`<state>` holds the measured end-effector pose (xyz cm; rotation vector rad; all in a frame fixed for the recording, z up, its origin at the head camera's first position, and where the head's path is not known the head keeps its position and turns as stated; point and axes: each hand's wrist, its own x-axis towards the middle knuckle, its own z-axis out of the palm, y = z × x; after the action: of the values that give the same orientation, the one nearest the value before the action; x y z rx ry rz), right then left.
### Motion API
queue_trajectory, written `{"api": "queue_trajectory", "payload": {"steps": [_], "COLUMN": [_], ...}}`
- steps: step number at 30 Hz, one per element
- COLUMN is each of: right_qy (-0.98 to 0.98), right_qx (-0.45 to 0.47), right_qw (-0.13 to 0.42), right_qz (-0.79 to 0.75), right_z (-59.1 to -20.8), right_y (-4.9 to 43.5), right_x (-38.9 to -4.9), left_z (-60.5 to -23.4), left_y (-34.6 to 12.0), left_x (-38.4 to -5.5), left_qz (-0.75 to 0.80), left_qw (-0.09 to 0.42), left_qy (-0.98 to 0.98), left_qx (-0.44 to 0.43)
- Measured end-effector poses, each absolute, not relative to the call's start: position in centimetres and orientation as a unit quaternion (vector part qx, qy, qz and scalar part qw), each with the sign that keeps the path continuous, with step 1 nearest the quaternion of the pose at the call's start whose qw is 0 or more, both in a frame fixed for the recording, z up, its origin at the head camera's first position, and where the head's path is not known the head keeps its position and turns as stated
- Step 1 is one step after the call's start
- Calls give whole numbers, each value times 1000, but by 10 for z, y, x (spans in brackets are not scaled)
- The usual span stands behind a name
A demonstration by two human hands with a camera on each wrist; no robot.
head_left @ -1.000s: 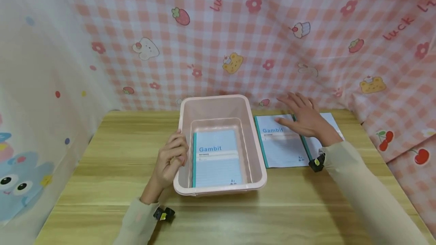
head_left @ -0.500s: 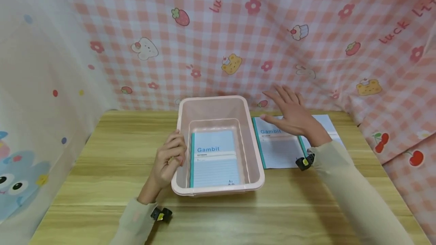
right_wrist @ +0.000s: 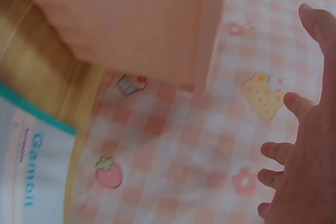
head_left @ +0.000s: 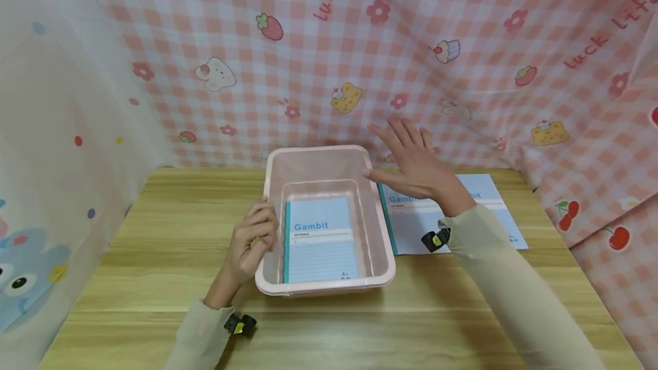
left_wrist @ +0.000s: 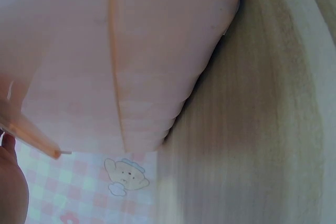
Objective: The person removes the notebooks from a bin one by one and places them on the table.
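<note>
A pale pink plastic basin (head_left: 321,289) stands on the table with one Gambit notebook (head_left: 323,250) lying flat inside it. My left hand (head_left: 252,241) grips the basin's left rim, fingers curled over the edge. In the left wrist view the basin's outer wall (left_wrist: 152,51) fills much of the picture, and part of the hand (left_wrist: 10,187) shows at lower left. My right hand (head_left: 411,164) is raised with spread fingers near the basin's upper right corner, holding nothing. Under that hand and forearm lie two more Gambit notebooks, a nearer one (head_left: 411,233) and a right one (head_left: 496,210), partly covered.
The wooden table (head_left: 180,256) ends at a pink checked cloth (head_left: 288,73) hanging behind it. A white patterned cloth (head_left: 46,101) hangs on the left. Each sleeve carries a small black device, such as the left one (head_left: 240,324).
My right hand has moved left and up, from above the notebooks toward the basin's right rim, fingers staying spread. The left hand keeps its hold on the rim. The whole view has shifted slightly.
</note>
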<state>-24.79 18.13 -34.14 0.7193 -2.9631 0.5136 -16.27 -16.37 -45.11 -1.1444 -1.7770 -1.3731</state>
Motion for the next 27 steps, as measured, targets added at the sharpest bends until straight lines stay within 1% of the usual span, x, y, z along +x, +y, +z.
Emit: {"api": "queue_trajectory", "payload": {"steps": [18,22,27], "right_qy": [-954,-955,-959], "right_qx": [244,239,237], "right_qw": [32,21,1], "right_qz": [170,173,153], "right_z": [-302,-302,-311], "right_y": [111,94,77], "right_x": [-242,-242,-242], "left_z": [-448,-449,-449], "left_y": [-159,-158,-158], "left_x": [-165,-165,-164], "left_qz": [-520,-519,-522], "left_qw": [311,316,316], "left_qy": [-657,-650,-647], "left_qx": [-449,-456,-457]}}
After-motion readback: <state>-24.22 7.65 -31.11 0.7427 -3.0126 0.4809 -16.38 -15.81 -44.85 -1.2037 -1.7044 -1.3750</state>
